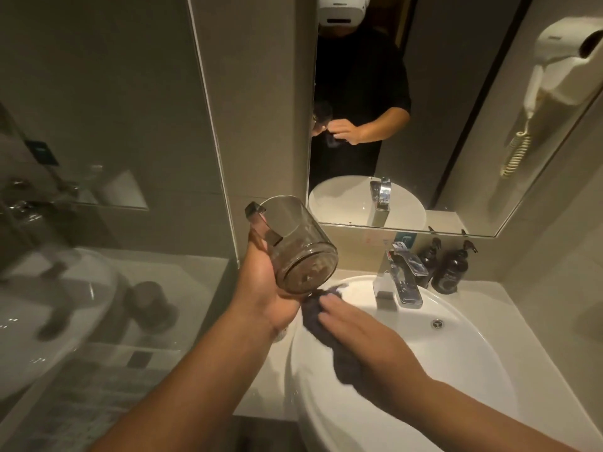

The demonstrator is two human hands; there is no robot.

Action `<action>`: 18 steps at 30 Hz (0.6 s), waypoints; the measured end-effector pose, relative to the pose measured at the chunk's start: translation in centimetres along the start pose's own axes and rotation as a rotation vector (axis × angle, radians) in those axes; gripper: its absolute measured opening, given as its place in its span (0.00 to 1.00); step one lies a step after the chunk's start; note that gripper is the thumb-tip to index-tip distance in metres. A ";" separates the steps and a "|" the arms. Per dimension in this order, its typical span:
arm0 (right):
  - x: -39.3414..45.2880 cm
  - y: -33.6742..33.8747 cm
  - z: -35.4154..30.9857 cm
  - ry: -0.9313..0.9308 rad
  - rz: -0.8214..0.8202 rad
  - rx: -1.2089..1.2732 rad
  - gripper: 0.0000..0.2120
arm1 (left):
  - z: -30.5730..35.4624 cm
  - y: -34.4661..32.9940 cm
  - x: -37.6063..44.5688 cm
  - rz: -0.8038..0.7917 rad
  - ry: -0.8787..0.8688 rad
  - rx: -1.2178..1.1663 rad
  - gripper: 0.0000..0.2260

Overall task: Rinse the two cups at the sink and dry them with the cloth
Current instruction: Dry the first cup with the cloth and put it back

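My left hand (264, 288) grips a clear glass cup (295, 243) with a handle, tilted on its side above the left rim of the white sink (456, 360). Its base faces me. My right hand (365, 340) holds a dark cloth (313, 316) bunched under the palm, with its tip touching the lower edge of the cup. Only one cup shows in front of me; a dark cup-like shape (148, 300) appears on the left behind or reflected in a glass panel.
A chrome faucet (399, 278) stands behind the basin, with two dark pump bottles (452, 269) to its right. A mirror (424, 125) hangs above. A hair dryer (561, 70) is mounted on the right wall. A glass panel (98, 223) closes off the left.
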State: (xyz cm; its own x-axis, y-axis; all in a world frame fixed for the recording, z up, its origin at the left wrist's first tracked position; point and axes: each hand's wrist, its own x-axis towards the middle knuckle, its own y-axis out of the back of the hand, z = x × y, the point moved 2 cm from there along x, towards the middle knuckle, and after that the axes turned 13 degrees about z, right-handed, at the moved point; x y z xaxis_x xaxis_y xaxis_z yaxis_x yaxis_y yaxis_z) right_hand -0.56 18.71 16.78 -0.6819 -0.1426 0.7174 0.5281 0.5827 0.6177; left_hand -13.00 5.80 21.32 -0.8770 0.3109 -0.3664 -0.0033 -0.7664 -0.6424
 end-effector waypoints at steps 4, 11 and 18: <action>1.8 2.9 0.3 -0.967 0.254 0.560 0.12 | -0.5 0.8 0.5 0.026 0.014 -0.027 0.28; 4.7 5.7 0.8 -1.055 0.667 0.890 0.10 | -1.7 0.5 0.1 0.133 0.067 0.025 0.27; 4.9 0.4 -2.2 0.274 0.010 -0.181 0.25 | -3.3 0.8 -0.3 0.123 0.233 0.006 0.24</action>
State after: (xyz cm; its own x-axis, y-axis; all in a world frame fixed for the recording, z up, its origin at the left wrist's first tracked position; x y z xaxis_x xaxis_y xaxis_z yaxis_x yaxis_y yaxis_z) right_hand -2.61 16.50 21.28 -0.5276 -0.3621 0.7685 0.6323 0.4368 0.6398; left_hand -11.11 6.95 18.66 -0.7364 0.3362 -0.5871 0.0924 -0.8097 -0.5795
